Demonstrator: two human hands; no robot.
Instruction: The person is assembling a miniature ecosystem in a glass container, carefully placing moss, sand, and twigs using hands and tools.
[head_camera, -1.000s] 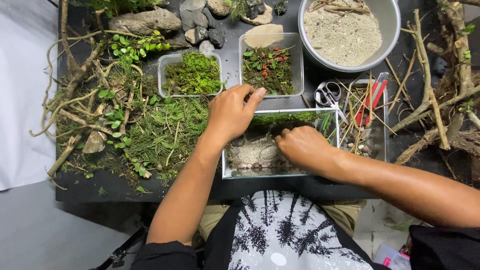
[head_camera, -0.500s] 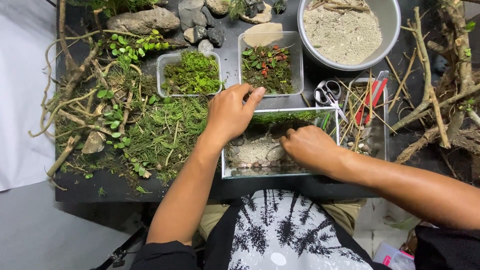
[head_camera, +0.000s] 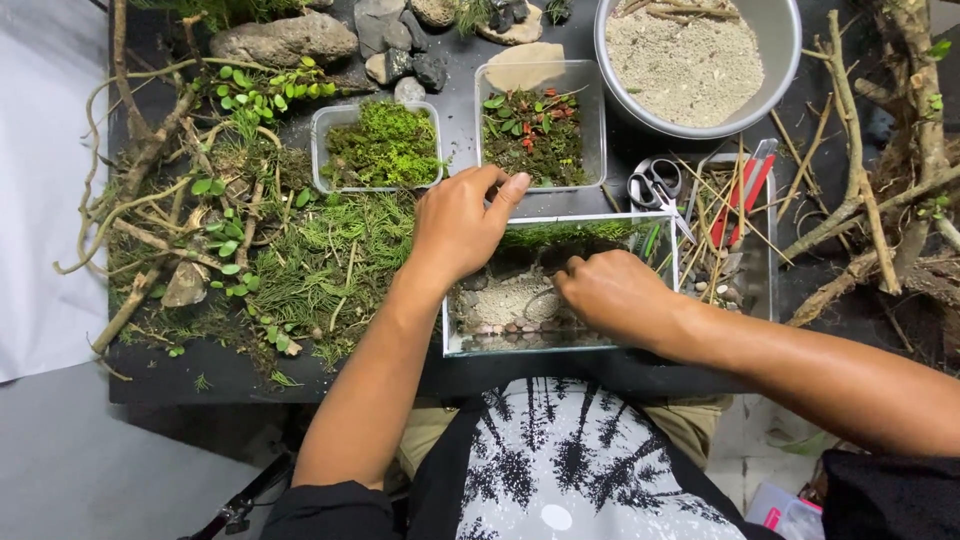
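Two hands working inside a small glass tank on a dark table

The left hand (head_camera: 462, 228) is resting on the far rim of the glass tank (head_camera: 470, 345), fingers curled and close together, thumb pointing toward the tub of leafy plants (head_camera: 538, 128) — whether it is pinching anything cannot be told. The right hand (head_camera: 612, 295) is reaching down into the tank, fingers bent together over the pale sand and pebbles (head_camera: 512, 302); its fingertips are hidden, so its grip cannot be told. A tub of moss (head_camera: 382, 147) is sitting just behind the left hand, scissors (head_camera: 655, 185) and a bowl of sand (head_camera: 690, 60) lying beyond the right.
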